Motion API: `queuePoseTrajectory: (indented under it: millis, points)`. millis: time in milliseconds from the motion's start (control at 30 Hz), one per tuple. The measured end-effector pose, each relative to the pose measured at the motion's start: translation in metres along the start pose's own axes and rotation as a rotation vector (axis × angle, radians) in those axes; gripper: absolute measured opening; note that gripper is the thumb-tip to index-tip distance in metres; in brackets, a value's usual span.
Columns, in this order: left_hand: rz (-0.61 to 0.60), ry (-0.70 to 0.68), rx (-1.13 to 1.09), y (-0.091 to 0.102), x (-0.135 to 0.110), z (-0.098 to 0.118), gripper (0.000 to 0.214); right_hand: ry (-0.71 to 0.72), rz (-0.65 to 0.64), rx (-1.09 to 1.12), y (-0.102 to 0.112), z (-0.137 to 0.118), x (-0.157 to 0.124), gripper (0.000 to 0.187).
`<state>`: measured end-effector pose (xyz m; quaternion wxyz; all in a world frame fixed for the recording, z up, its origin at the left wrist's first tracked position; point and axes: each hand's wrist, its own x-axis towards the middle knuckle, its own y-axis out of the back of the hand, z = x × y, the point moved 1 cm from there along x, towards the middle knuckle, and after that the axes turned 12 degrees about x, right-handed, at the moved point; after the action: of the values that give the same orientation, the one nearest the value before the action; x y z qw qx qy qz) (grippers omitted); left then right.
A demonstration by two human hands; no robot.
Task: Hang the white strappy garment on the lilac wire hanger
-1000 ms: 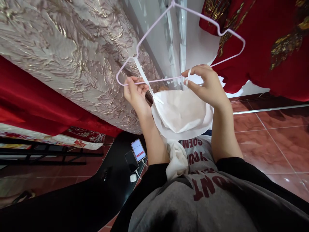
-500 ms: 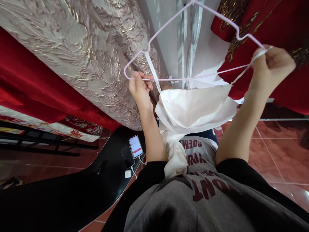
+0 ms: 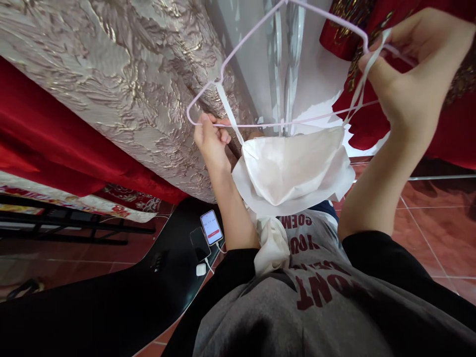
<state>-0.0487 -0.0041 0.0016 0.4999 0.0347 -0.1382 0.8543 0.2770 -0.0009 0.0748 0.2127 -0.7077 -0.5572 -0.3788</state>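
Observation:
My left hand (image 3: 212,144) is closed round the lower bar of a pale pink clothes hanger (image 3: 253,40), close to its left corner. A thin white strap of a white garment (image 3: 293,166) hangs in the hanger's left notch. My right hand (image 3: 414,84) pinches the garment's other strap (image 3: 366,74) beside the right notch; the hand hides the hanger's right end. The garment's top edge droops just under the lower bar, and its twisted lower cloth (image 3: 273,243) falls against my grey shirt. The hanger's hook is out of view.
A shiny embossed fabric (image 3: 148,89) hangs on the left beside red cloth (image 3: 74,134). Red cloth with gold decoration (image 3: 342,29) hangs at right. Two phones (image 3: 211,228) and a white charging case (image 3: 201,269) lie on a black surface (image 3: 92,302) at lower left. The floor has red tiles (image 3: 420,233).
My right hand has moved up and inward along the hanger, drawing the right strap from its outer end toward the notch. The left hand keeps its grip, and the hanger shifts slightly left.

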Motion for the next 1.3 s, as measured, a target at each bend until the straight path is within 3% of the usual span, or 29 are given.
queuePoseTrajectory:
  millis: [133, 233, 300, 367, 467, 533, 700, 767, 900, 1067, 1200, 1300]
  points:
    - [0.037, 0.015, -0.079, -0.01, -0.011, 0.011, 0.044, 0.124, -0.001, -0.146, -0.006, 0.001, 0.004, 0.026]
    - [0.042, 0.016, -0.142, -0.014, -0.015, 0.013, 0.044, 0.379, 0.175, 0.034, -0.021, 0.002, -0.003, 0.029]
    - [0.032, 0.016, -0.154, -0.014, -0.015, 0.013, 0.044, 0.493, 0.247, 0.222, -0.035, 0.003, -0.016, 0.018]
    - [0.009, 0.003, -0.143, -0.012, -0.015, 0.014, 0.044, 0.382, 0.138, 0.292, -0.051, 0.004, -0.032, 0.009]
    - [-0.021, -0.055, -0.067, -0.005, -0.015, 0.013, 0.039, 0.041, -0.235, 0.195, -0.069, 0.007, -0.052, 0.012]
    - [-0.071, -0.108, -0.015, 0.001, -0.017, 0.011, 0.03, -0.045, -0.336, 0.14, -0.072, 0.009, -0.058, 0.01]
    - [-0.448, -0.068, 0.139, 0.016, -0.023, 0.008, 0.022, -0.075, -0.284, 0.127, -0.066, 0.011, -0.056, 0.009]
    - [-0.51, -0.048, 0.246, 0.023, -0.028, 0.013, 0.025, -0.075, -0.277, 0.118, -0.065, 0.011, -0.056, 0.009]
    - [-0.423, -0.13, 0.307, 0.032, -0.041, 0.04, 0.034, -0.085, -0.263, 0.13, -0.067, 0.011, -0.059, 0.011]
    - [-0.419, -0.159, 0.042, 0.015, -0.047, 0.07, 0.043, -0.09, -0.263, 0.147, -0.065, 0.012, -0.06, 0.011]
    - [-0.343, -0.16, -0.097, -0.005, -0.041, 0.074, 0.052, -0.094, -0.282, 0.155, -0.061, 0.01, -0.059, 0.012]
    - [-0.216, -0.204, -0.112, -0.002, -0.034, 0.062, 0.046, -0.061, -0.297, 0.13, -0.06, 0.012, -0.06, 0.012]
